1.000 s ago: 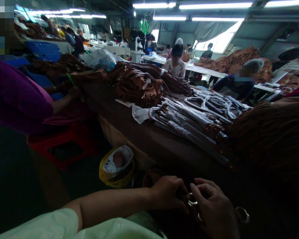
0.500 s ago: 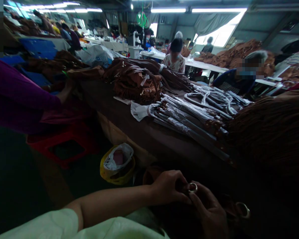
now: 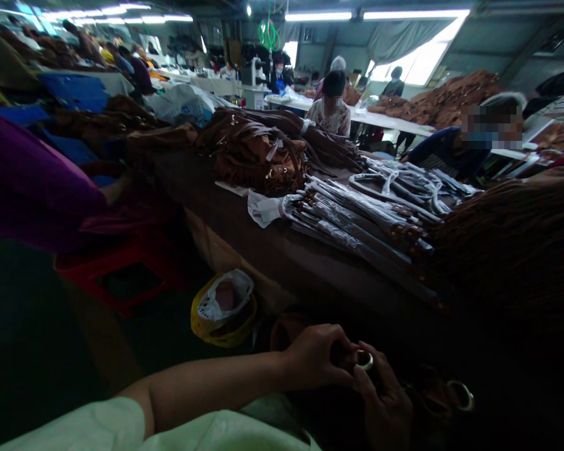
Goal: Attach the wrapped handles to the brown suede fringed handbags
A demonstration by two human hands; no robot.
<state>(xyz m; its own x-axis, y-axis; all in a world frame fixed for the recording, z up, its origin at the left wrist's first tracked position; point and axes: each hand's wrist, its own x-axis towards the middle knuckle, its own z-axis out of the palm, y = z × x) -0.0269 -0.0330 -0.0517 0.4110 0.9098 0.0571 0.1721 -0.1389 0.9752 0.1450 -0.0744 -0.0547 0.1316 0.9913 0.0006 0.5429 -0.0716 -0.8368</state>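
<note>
A gold-coloured metal ring sits between my two hands, low in the head view. My right hand grips it, with the thumb below and the fingers behind. My left hand is closed at the ring's left side, pinching a dark brown piece that looks like leather; shadow hides most of it. To the right of my hands lies a second metal ring, joined to a dark brown strap. Brown material shows behind my left wrist.
A dark worktable carries plastic-wrapped handles, a brown fringed pile and a large brown stack at right. On the floor side are a yellow bag and a red stool. A person in purple is at left.
My right hand has shifted slightly left, and the ring shows its opening more fully. At left, the purple sleeve and hand have drawn back a little.
</note>
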